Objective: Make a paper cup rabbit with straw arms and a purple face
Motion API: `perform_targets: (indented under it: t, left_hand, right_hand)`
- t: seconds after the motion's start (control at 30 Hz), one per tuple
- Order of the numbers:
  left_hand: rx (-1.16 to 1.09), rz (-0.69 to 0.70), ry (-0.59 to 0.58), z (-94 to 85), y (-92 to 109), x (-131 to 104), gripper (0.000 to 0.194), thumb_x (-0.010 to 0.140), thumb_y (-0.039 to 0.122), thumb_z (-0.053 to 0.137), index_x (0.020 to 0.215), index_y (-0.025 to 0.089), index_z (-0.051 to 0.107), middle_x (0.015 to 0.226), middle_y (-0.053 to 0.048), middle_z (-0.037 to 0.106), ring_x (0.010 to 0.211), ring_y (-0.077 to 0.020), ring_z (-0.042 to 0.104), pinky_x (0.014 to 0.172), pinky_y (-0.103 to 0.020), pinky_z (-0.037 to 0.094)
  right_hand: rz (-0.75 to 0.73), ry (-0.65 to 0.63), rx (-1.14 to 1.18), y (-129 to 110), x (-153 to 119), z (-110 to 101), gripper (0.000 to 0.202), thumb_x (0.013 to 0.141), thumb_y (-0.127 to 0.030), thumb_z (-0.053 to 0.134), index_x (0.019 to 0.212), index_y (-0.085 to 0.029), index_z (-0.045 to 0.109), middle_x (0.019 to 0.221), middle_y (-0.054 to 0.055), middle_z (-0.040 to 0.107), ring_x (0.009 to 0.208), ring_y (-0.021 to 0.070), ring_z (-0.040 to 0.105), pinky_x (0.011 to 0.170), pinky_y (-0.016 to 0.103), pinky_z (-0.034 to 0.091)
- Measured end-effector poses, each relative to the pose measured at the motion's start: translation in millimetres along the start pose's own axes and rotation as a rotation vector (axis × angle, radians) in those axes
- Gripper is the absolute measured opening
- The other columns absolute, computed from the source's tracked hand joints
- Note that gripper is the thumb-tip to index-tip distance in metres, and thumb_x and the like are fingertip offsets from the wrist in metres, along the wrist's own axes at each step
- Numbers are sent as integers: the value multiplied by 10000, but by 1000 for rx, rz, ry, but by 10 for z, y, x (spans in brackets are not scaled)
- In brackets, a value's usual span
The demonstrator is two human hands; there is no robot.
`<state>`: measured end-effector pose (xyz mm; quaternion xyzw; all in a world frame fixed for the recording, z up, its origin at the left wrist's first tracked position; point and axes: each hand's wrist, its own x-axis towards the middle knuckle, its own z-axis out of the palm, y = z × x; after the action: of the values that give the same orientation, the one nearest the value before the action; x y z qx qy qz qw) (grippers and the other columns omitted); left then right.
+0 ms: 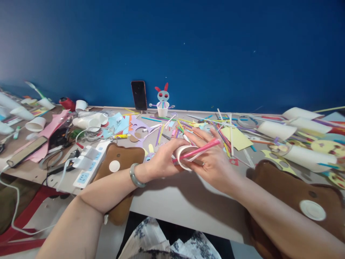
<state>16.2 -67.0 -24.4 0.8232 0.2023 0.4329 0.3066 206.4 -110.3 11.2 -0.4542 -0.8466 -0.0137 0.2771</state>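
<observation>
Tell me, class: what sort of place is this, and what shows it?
Probably a craft table: thin coloured straws or sticks, a pale-yellow paper sheet, and a white cup figure with red ears.

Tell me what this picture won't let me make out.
Head view, all three:
Paper cup: most of its outside, hidden by the left hand and right hand.
Brown cushion on the right: part covered by the right forearm.
Yellow tube: any lettering, too small to read.
</observation>
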Motion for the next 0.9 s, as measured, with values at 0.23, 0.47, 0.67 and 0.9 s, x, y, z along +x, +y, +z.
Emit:
perform_targets:
  t: [0.23,0.47,0.67,0.9]
  left_hand:
    - [-82,-83,21,39,-65,-19,465,782,314,783,1181,194,578,1140,-98,694,1000,-219,701,882,-366,575]
    - [-231,-144,50,49,-129,-12,529,741,308,835,1185,191,574,1131,-83,701,957,-196,706,828,-322,584]
    - [-203,-196,-17,26,-53,-1,494,731,285,835,1154,179,605,1151,-108,701,1010,-222,698,880,-355,576]
    - [-222,-211,-22,50,-78,-8,507,720,289,841,1159,169,617,1135,-106,705,986,-219,703,854,-349,586]
  right_hand:
    - [-51,71,33,37,5,9,204,951,-295,652,821,-279,809,1448,49,649,1444,341,473,1228,663,222]
    - [-4,98,93,164,8,34,226,968,-272,612,1048,-337,813,1414,37,675,1404,328,511,1189,666,294]
    - [-23,39,-42,84,14,32,208,959,-288,632,855,-259,809,1450,72,647,1407,367,498,1199,661,241]
    - [-36,39,-88,31,27,6,240,970,-240,595,844,-262,799,1413,74,675,1416,351,494,1220,612,252]
